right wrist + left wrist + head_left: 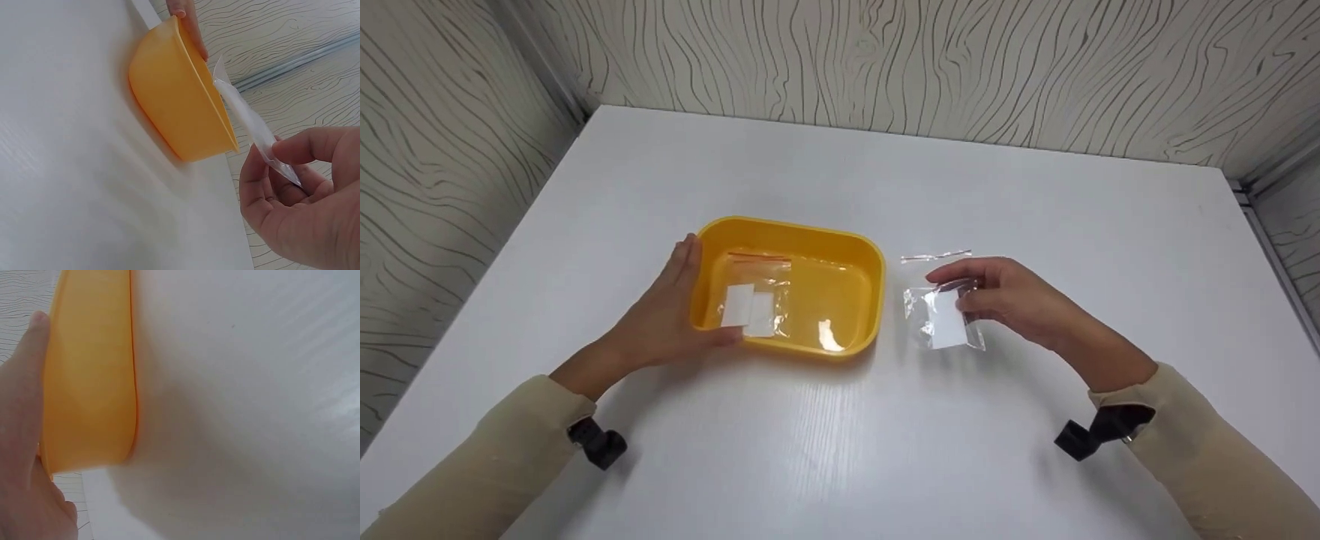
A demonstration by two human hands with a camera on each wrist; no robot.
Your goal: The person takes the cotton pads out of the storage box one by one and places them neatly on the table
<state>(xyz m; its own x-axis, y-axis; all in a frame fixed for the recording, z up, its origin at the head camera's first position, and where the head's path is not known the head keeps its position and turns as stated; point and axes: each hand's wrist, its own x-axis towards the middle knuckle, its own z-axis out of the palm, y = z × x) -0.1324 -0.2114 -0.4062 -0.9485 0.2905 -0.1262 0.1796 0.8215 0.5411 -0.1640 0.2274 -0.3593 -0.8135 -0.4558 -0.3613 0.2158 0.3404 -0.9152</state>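
Observation:
In the head view, a yellow plastic basin point(844, 346) stands on the white table. My left hand point(660, 319) grips its left end, thumb over the near rim and fingers along the left side. Inside lies clear zip-bag plastic point(769, 274) with a red line and two white rectangles; whether it is one bag or more I cannot tell. Right of the basin, my right hand point(1005, 300) pinches a clear zip bag point(919, 319) holding a white card point(947, 321). The right wrist view shows this bag point(250, 121) edge-on between thumb and fingers, raised above the table.
The white table point(825, 442) stretches around the basin. Patterned panels point(885, 67) rise behind it and at both sides. A black wrist device point(598, 442) sits at the left cuff, and another black device point(1110, 427) at the right cuff.

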